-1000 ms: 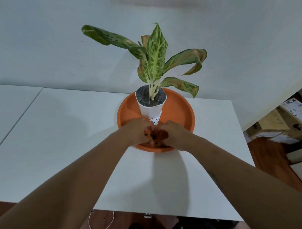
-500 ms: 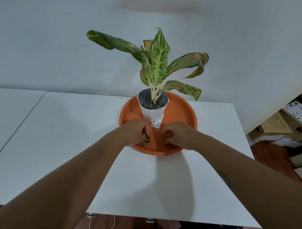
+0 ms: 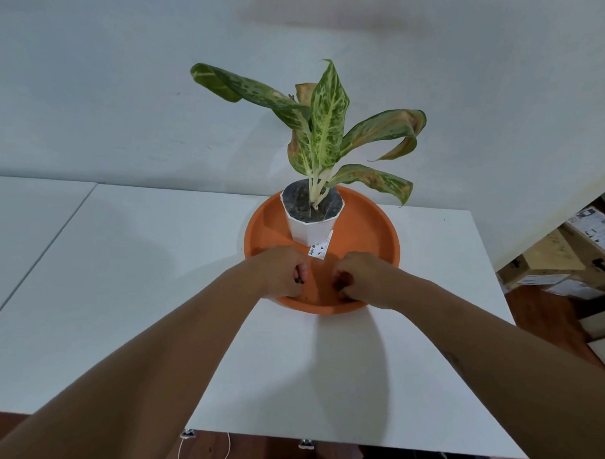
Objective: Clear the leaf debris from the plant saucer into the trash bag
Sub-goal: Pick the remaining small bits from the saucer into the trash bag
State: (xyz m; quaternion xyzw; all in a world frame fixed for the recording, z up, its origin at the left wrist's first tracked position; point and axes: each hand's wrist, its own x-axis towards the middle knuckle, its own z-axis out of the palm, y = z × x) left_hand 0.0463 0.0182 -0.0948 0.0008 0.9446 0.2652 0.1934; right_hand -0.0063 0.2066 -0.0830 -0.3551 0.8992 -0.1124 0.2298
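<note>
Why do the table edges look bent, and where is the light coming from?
Head view: the wide-angle lens bows the white table edges; soft shadows fall toward the viewer under the orange saucer and forearms, so light seems to come from above and ahead; no harsh glare.

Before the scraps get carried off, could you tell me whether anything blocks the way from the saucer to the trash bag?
I cannot tell: no trash bag shows in this view. Both fists, left hand and right hand, sit on the orange saucer, with only the white pot behind them.
</note>
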